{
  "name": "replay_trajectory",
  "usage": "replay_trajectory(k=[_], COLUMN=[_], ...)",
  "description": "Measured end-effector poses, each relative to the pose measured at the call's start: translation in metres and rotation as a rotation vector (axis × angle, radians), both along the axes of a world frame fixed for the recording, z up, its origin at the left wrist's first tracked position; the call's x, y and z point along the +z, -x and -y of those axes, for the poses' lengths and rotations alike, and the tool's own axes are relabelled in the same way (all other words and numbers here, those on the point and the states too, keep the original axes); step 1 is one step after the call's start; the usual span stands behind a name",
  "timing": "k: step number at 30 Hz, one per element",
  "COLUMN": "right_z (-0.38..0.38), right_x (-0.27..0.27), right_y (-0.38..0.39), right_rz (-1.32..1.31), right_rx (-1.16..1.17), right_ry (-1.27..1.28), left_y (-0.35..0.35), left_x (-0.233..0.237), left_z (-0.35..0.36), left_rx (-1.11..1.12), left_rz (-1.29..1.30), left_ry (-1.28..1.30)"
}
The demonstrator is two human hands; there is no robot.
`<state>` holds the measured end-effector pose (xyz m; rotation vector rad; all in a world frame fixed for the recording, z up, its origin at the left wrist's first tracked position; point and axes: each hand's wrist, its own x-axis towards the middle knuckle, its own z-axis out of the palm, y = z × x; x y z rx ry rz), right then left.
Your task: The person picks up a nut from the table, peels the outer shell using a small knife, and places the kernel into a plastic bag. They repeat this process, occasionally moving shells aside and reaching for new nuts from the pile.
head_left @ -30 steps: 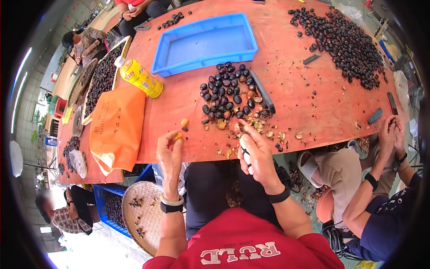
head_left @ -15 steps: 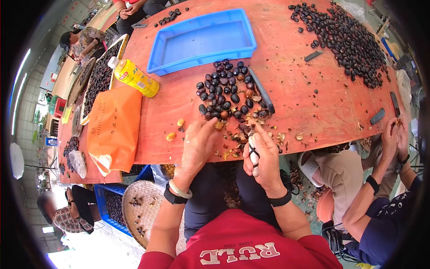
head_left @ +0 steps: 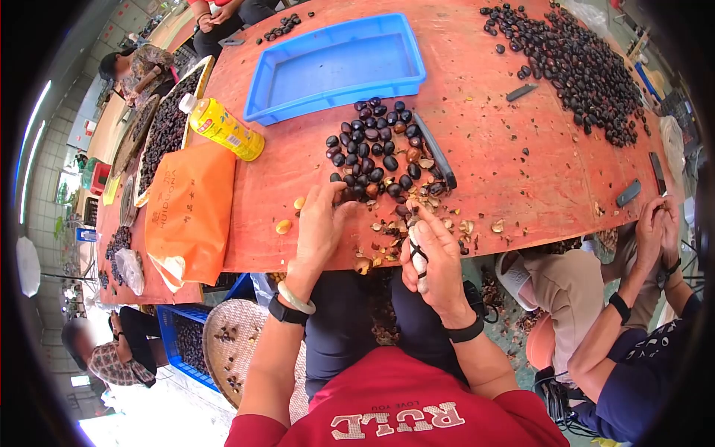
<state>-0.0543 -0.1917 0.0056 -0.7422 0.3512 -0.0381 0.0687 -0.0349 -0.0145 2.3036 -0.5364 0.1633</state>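
Beside the near left edge of a pile of dark, glossy nuts [head_left: 369,153], my left hand [head_left: 319,229] reaches with thumb and fingers apart; its fingertips are close to the nearest nuts, and I see nothing held in it. My right hand [head_left: 438,261] is closed around a small tool with a white handle [head_left: 418,261] wrapped in black bands. Its tip points up toward the pile and is too small to make out clearly. Broken shell pieces [head_left: 387,240] lie between my hands. To the left are two yellow peeled kernels [head_left: 284,226].
Behind the pile stands a blue tray [head_left: 335,106]. A dark bar [head_left: 436,151] borders the nuts. Left are a yellow bottle [head_left: 223,128] and an orange bag [head_left: 190,212]. A larger nut heap [head_left: 573,74] lies far right. A co-worker's hands [head_left: 655,231] are at the right edge.
My left hand has moved forward and slightly left to the pile's edge, its fingers opening. A shell piece now lies near the table's front edge. My right hand has barely moved.
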Motion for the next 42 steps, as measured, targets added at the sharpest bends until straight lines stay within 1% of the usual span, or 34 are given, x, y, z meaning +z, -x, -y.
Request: replay_trajectory(k=[1, 5, 7, 8, 10, 11, 13, 14, 16, 17, 19, 23, 25, 26, 29, 32, 34, 38, 42], right_z=[0.000, -0.002, -0.002, -0.002, -0.003, -0.004, -0.005, -0.005, -0.006, -0.006, -0.008, -0.008, -0.009, -0.009, -0.010, -0.011, -0.012, -0.011, -0.010], right_x=[0.000, -0.002, -0.003, -0.002, -0.001, 0.000, 0.003, 0.002, -0.001, 0.003, 0.005, 0.007, 0.005, 0.005, 0.005, 0.005, 0.005, 0.008, 0.015], right_y=[0.000, -0.001, 0.000, -0.001, -0.001, -0.001, -0.001, 0.000, 0.001, 0.002, 0.002, 0.003, 0.003, 0.004, 0.005, 0.006, 0.005, 0.003, 0.003], right_rz=[-0.002, 0.009, 0.003, 0.005, 0.018, 0.019, 0.024, 0.023, 0.040, 0.043, 0.043, 0.058, 0.035, 0.016, 0.008, 0.020, 0.013, 0.005, -0.006], right_rx=[0.003, 0.007, 0.006, 0.006, 0.019, 0.022, 0.062, 0.065, 0.152, 0.195, 0.204, 0.233, 0.235, 0.233, 0.243, 0.252, 0.256, 0.310, 0.385], right_ry=[0.002, 0.024, 0.038, 0.039, 0.088, 0.087, 0.111, 0.111, 0.197, 0.221, 0.251, 0.318, 0.282, 0.242, 0.256, 0.284, 0.299, 0.335, 0.377], left_y=[-0.001, 0.006, 0.008, 0.010, 0.016, 0.021, 0.032, 0.035, 0.041, 0.044, 0.051, 0.060, 0.061, 0.062, 0.064, 0.066, 0.067, 0.068, 0.067], left_x=[-0.001, 0.004, 0.005, 0.004, 0.001, 0.001, 0.007, 0.008, 0.010, 0.011, 0.015, 0.015, 0.016, 0.014, 0.010, 0.007, -0.002, -0.003, -0.003], left_z=[-0.001, -0.002, -0.009, -0.013, -0.021, -0.024, -0.026, -0.026, -0.027, -0.027, -0.027, -0.025, -0.023, -0.023, -0.022, -0.021, -0.025, -0.027, -0.028], left_rx=[-0.079, -0.096, -0.093, -0.093, -0.028, -0.024, -0.110, -0.106, -0.139, -0.136, -0.141, -0.162, -0.180, -0.177, -0.174, -0.123, -0.197, -0.169, -0.208], left_rz=[0.014, -0.033, -0.216, -0.213, -0.713, -0.710, -0.947, -0.947, -0.999, -1.001, -1.068, -1.075, -1.076, -1.078, -1.095, -1.089, -1.011, -1.027, -1.049], left_ry=[-0.069, -0.056, -0.005, -0.004, 0.560, 0.561, 0.997, 0.999, 1.103, 1.107, 1.176, 1.267, 1.314, 1.321, 1.367, 1.327, 1.338, 1.410, 1.439])
